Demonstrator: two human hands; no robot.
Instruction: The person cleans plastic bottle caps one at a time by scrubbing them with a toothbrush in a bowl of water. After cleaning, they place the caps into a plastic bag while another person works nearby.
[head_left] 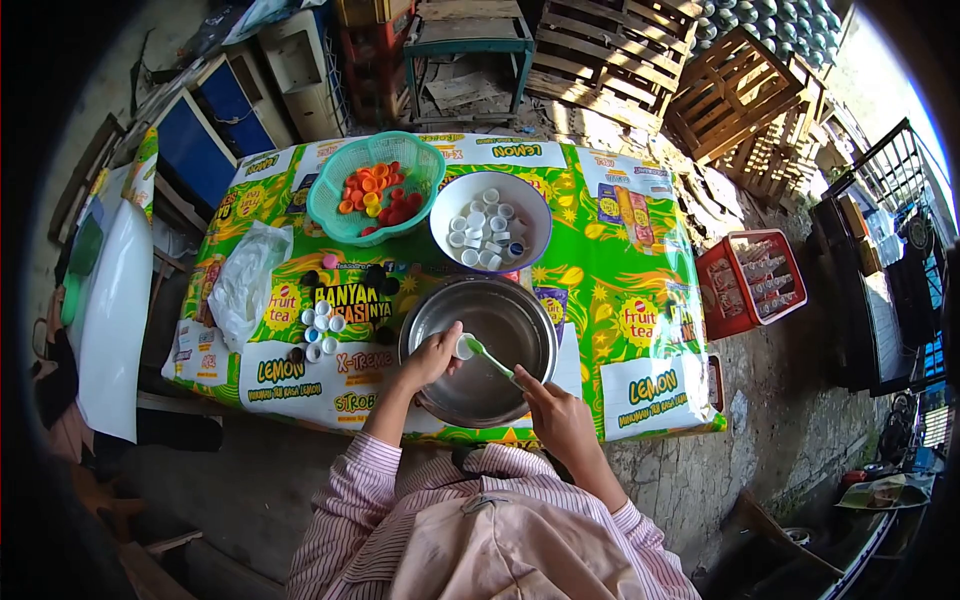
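My left hand (430, 362) pinches a white bottle cap (463, 347) over a steel bowl (538, 335). A green toothbrush (495, 363) is gripped in my right hand (550, 408), its head at the cap's opening. Behind the steel bowl stands a white enamel bowl (538, 225) with several white caps (487, 221) in it. To its left, a turquoise plastic colander (330, 222) holds orange, red and yellow caps (372, 186). Loose white caps (320, 325) and a few dark caps (296, 355) lie on the cloth, left of the steel bowl.
A crumpled clear plastic bag (250, 280) lies on the left of the table, over a green printed cover (620, 270). Beside the right edge stands a red crate (728, 290) of packed items. Wooden pallets (615, 50) and a small teal-framed table (468, 45) are behind.
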